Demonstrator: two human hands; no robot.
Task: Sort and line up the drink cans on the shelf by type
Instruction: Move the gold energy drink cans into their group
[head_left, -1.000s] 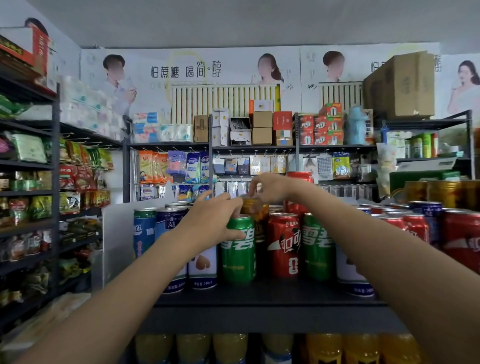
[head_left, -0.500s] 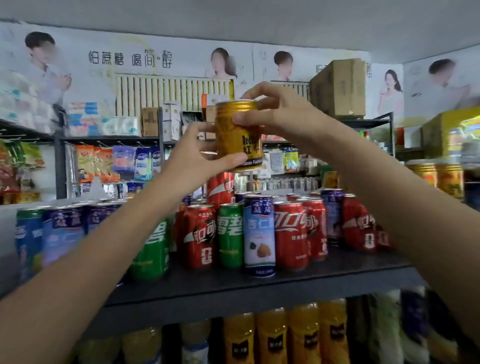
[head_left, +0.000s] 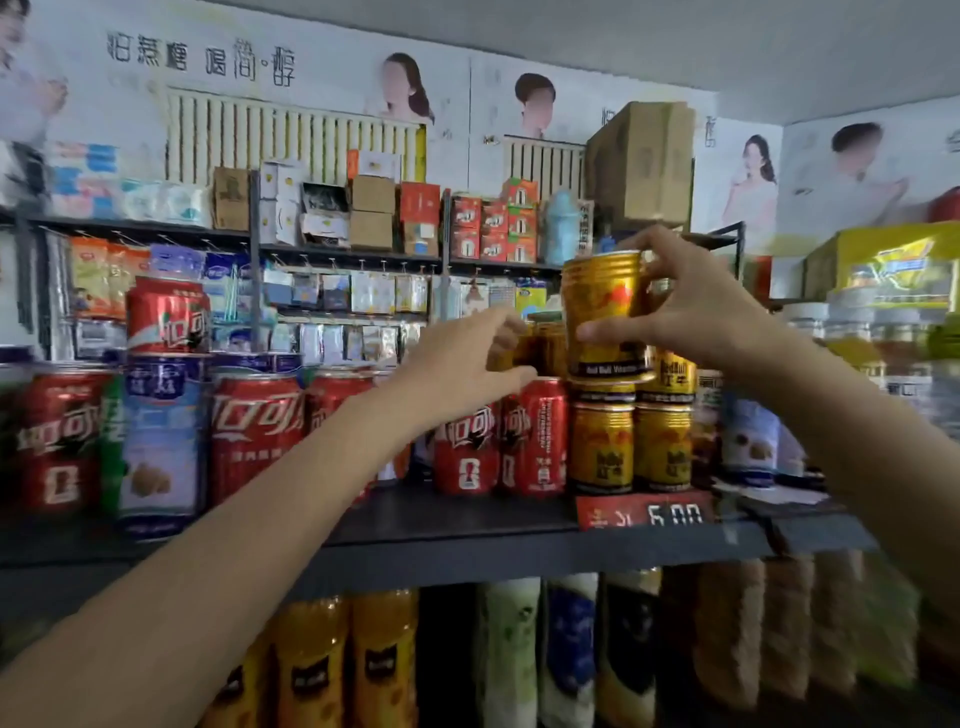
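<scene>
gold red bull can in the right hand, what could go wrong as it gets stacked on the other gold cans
1. The right hand pinches the gold Red Bull can with fingertips only; it could slip.
2. It sits tilted over the stacked gold cans; set off-centre, it may topple them.
3. The left hand hovers close above the red cola cans and could knock one off the shelf.
</scene>
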